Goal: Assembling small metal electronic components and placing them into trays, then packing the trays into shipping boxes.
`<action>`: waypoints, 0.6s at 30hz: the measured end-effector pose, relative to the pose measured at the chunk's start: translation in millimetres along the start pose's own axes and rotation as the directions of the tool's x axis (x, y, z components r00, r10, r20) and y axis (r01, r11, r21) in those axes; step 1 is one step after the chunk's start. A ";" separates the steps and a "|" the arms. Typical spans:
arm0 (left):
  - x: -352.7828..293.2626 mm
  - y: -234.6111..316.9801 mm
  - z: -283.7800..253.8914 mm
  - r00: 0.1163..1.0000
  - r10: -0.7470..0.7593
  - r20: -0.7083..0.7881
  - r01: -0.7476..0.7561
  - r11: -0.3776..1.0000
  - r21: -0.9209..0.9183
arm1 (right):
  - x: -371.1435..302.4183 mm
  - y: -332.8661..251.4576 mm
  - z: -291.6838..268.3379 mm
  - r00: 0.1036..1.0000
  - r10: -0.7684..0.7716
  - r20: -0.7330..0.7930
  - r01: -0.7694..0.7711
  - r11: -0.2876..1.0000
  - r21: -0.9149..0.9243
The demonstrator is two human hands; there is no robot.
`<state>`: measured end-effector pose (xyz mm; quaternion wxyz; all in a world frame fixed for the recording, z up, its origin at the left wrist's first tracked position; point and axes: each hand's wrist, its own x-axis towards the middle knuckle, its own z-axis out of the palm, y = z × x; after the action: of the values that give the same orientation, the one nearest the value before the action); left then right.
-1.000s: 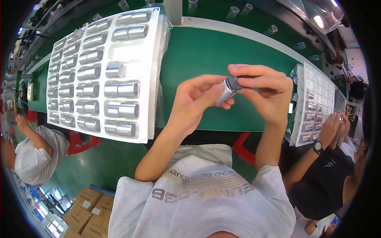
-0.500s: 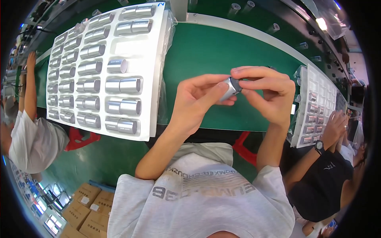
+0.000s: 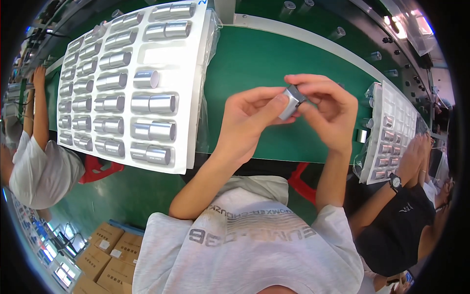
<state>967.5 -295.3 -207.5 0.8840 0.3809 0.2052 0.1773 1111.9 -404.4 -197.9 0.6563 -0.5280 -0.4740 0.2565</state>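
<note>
As seems likely, both hands [image 3: 293, 115] pinch a cylinder [image 3: 291, 102].

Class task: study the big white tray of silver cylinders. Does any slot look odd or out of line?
Yes. On the white tray, one short silver cylinder lies alone in its slot, where the neighbouring slots hold longer pieces. Both hands, left hand and right hand, hold another cylinder.

Factory line: green conveyor belt [image 3: 254, 63], trays of metal cylinders [image 3: 196, 73]

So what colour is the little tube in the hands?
Shiny silver. The tube shows best in the head view, pinched between the left hand and right hand.
</note>
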 end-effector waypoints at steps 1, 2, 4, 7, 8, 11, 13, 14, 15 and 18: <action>1.2 0.7 0.7 1.000 -0.001 0.001 0.001 1.000 -0.001 | -1.1 -2.7 7.8 0.997 0.031 -0.066 -0.031 1.000 -0.001; 2.9 2.1 0.9 1.000 -0.021 -0.003 0.021 0.999 -0.037 | -1.3 -3.8 13.5 0.998 0.031 -0.063 -0.031 1.000 0.001; 3.8 1.5 0.8 0.999 -0.039 -0.010 0.038 0.997 -0.073 | -1.2 -4.7 24.1 0.990 -0.105 -0.092 0.052 0.890 -0.453; 3.5 -5.2 3.3 0.999 -0.035 -0.033 0.032 0.996 -0.085 | -2.9 6.5 41.3 0.965 -0.208 -0.157 0.059 0.760 -0.647; 4.2 -8.0 4.4 0.997 -0.031 -0.077 0.023 0.994 -0.107 | -5.3 11.9 42.8 0.944 -0.271 -0.191 0.050 0.685 -0.727; 6.2 -10.4 7.8 0.990 -0.017 -0.141 0.002 0.994 -0.107 | -11.7 28.3 35.8 0.917 -0.367 -0.157 0.171 0.717 -0.676; 7.1 -10.5 8.2 0.987 -0.004 -0.160 -0.010 0.996 -0.083 | -16.2 29.8 37.6 0.921 -0.333 -0.203 0.124 0.743 -0.657; 9.4 -12.0 5.2 0.983 0.006 -0.184 -0.015 0.999 -0.045 | -14.6 29.4 38.8 0.923 -0.303 -0.239 0.088 0.769 -0.633; 11.8 -12.8 2.5 0.978 0.018 -0.207 -0.020 1.000 -0.006 | -12.0 24.8 39.7 0.921 -0.310 -0.236 0.095 0.767 -0.634; 10.7 -9.3 -1.7 0.972 0.023 -0.232 -0.041 0.997 -0.071 | 1.6 7.1 35.1 0.979 -0.088 -0.186 -0.017 0.867 -0.497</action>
<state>977.2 -295.3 -217.9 0.8649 0.3274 0.2935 0.2423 1082.4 -385.1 -204.2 0.5479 -0.6932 -0.4645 0.0588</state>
